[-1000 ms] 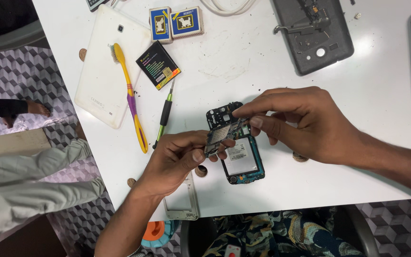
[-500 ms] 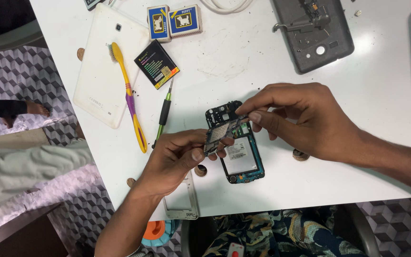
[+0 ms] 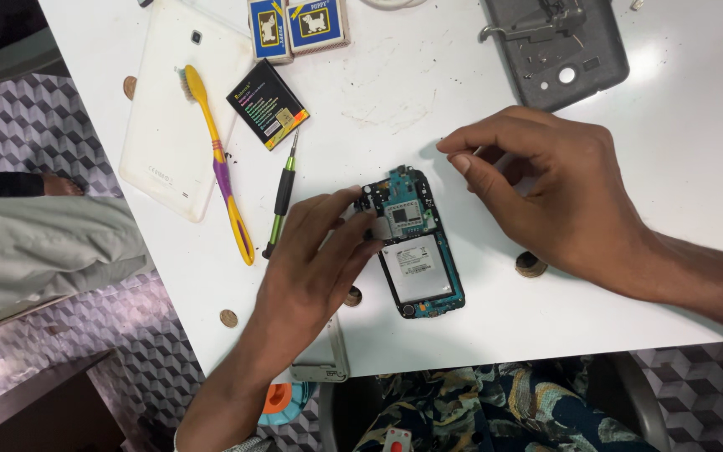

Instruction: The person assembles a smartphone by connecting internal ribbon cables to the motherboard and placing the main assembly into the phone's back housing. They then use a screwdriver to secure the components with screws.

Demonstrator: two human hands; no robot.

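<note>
1. The opened blue-framed phone with bare circuit board (image 3: pixel 416 243) lies flat on the white tabletop (image 3: pixel 428 92).
2. Left hand (image 3: pixel 315 259) steadies its edge, grip loose.
3. Right hand (image 3: pixel 546 188) hovers beside it, fingertips pinched; contents unclear.

An opened phone (image 3: pixel 412 243) lies board-up on the white table (image 3: pixel 395 109). The left hand (image 3: pixel 315 259) rests fingertips on its left edge; the right hand (image 3: pixel 546 192) hovers just beside it, thumb and forefinger pinched. To the left lie a screwdriver (image 3: pixel 281 197), toothbrush (image 3: pixel 215 159), battery (image 3: pixel 268 103) and white cover (image 3: pixel 165 125).
</note>
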